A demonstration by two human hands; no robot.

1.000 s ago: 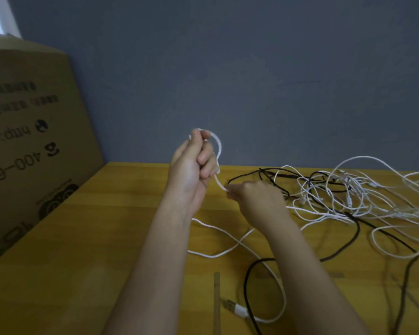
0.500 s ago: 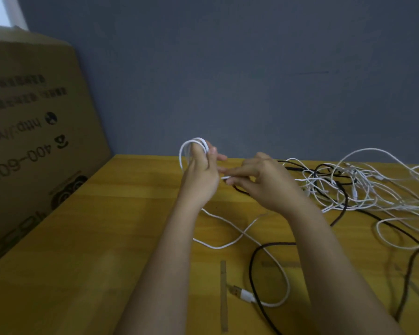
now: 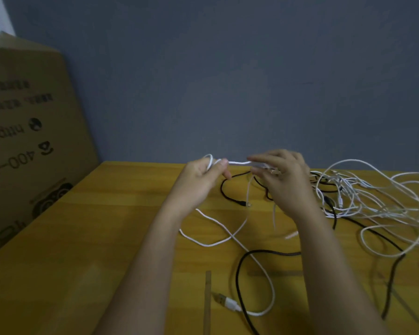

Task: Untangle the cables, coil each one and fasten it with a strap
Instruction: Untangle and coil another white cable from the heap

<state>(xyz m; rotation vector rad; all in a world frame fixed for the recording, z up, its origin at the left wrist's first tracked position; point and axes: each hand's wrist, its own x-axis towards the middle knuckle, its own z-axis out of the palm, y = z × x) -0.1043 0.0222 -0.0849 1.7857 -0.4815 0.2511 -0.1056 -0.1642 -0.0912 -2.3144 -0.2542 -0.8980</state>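
Left hand [image 3: 201,175] grips my small white cable [image 3: 237,162] coil; right hand [image 3: 279,175] pinches its slack taut beside it, feeding another loop.

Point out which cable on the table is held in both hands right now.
The thin white cable stretched between the left hand and right hand; the black cables and the white tangle lie untouched on the table.

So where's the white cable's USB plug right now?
The USB plug lies on the table at bottom centre, just right of the thin strap, beside the black cable.
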